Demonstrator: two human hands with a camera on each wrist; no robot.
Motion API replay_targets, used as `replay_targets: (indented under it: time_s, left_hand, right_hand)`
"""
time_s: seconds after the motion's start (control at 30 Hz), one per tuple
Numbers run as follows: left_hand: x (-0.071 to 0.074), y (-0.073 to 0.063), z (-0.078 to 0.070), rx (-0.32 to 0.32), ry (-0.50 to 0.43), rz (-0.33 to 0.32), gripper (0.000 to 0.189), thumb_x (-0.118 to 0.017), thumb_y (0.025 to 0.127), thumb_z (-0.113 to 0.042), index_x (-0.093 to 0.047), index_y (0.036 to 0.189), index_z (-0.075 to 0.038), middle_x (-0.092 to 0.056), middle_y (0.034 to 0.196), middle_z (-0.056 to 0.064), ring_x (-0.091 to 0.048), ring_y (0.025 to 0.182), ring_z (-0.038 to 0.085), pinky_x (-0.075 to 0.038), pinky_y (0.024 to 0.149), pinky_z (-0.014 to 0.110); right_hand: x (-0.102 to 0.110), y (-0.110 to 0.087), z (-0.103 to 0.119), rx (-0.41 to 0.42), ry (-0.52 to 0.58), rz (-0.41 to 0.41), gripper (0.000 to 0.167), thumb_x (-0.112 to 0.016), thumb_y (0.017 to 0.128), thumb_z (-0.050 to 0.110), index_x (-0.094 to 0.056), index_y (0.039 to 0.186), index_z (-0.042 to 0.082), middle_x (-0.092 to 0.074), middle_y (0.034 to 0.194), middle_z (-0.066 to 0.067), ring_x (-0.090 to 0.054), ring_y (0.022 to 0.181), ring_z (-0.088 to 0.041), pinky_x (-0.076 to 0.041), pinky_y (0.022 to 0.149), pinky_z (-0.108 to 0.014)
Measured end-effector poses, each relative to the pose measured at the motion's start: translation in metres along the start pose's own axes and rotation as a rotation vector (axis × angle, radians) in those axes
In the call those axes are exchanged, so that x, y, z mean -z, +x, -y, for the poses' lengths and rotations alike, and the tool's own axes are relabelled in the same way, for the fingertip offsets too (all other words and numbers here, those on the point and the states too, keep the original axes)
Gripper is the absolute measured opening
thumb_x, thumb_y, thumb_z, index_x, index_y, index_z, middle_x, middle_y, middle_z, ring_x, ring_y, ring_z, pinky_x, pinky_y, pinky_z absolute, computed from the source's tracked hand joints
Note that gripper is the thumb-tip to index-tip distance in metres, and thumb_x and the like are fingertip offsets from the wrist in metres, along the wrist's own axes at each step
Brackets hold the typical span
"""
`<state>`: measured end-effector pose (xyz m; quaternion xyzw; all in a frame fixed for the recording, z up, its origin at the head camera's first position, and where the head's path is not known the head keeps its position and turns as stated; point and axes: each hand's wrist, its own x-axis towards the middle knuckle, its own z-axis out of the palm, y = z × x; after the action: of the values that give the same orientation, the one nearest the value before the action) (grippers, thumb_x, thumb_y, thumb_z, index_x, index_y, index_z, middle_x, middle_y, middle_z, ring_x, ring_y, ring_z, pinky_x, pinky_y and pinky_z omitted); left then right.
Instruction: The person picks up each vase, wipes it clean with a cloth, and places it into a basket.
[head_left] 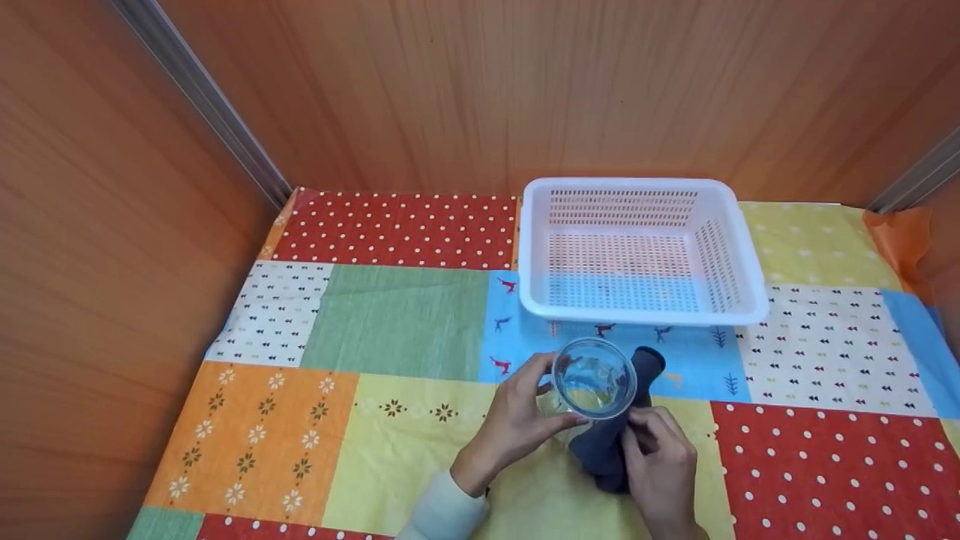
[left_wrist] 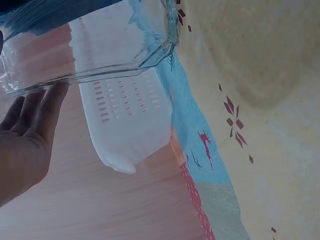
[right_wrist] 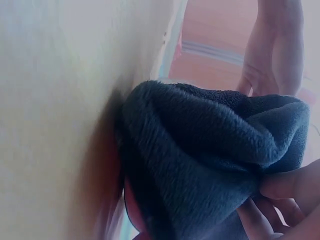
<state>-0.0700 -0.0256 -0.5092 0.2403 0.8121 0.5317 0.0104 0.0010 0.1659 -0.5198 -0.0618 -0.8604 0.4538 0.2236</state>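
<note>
A clear glass jar (head_left: 581, 386) stands out near the front of the table, its round mouth tipped toward the head camera. My left hand (head_left: 517, 412) grips it from the left side, thumb near the rim and fingers round the far side. A dark grey cloth (head_left: 604, 450) lies bunched against the jar's right side. Between thumb and fingers, my right hand (head_left: 664, 457) pinches this cloth. Seen from the right wrist, the cloth (right_wrist: 200, 150) looks plush and folded, covering much of the view. In the left wrist view, the jar's glass wall (left_wrist: 115, 72) lies over the left fingers.
Behind the hands stands a white plastic basket (head_left: 641, 315) with slotted walls and nothing inside. A patchwork-patterned tablecloth (head_left: 405, 322) covers the table. Wood-grain panels (head_left: 450, 97) rise at the back and on the left side.
</note>
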Motion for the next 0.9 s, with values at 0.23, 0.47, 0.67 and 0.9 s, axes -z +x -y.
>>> replay_targets:
  time_s: [0.23,0.47,0.67,0.9]
  left_hand:
    - [0.006,0.002,0.003,-0.048,0.026,0.043,0.071,-0.093,0.081,-0.016,-0.062,0.144,-0.019,-0.065,0.129,0.000,-0.064,0.124,0.017,-0.059,0.091,0.023]
    - [0.001,0.000,0.003,-0.002,0.021,0.019,0.074,-0.092,0.083,-0.018,-0.059,0.149,-0.014,-0.064,0.146,0.003,-0.061,0.132,0.020,-0.059,0.094,0.025]
    - [-0.005,-0.003,0.000,0.034,0.021,-0.039,0.073,-0.093,0.080,-0.020,-0.062,0.146,-0.017,-0.068,0.141,0.003,-0.064,0.128,0.019,-0.060,0.092,0.025]
    - [-0.012,-0.003,-0.001,0.030,0.030,-0.093,0.070,-0.094,0.079,-0.025,-0.064,0.141,-0.013,-0.071,0.134,0.006,-0.068,0.123,0.018,-0.061,0.097,0.034]
  right_hand:
    - [0.002,0.005,-0.003,0.010,0.019,0.038,0.026,-0.075,0.081,-0.024,-0.076,0.093,-0.001,-0.071,0.095,-0.009,-0.073,0.097,-0.018,-0.061,0.085,-0.023]
    - [0.005,0.008,-0.007,0.021,0.067,0.056,0.028,-0.076,0.080,-0.025,-0.076,0.094,-0.001,-0.071,0.095,-0.009,-0.072,0.096,-0.012,-0.050,0.086,-0.004]
    - [0.009,0.012,-0.006,-0.032,0.109,0.095,0.028,-0.076,0.081,-0.024,-0.077,0.098,-0.002,-0.072,0.099,-0.009,-0.073,0.097,-0.017,-0.052,0.087,-0.008]
    - [0.011,0.017,-0.003,-0.005,0.137,0.069,0.030,-0.075,0.080,-0.027,-0.078,0.099,-0.003,-0.072,0.098,-0.010,-0.070,0.095,-0.004,-0.054,0.086,-0.011]
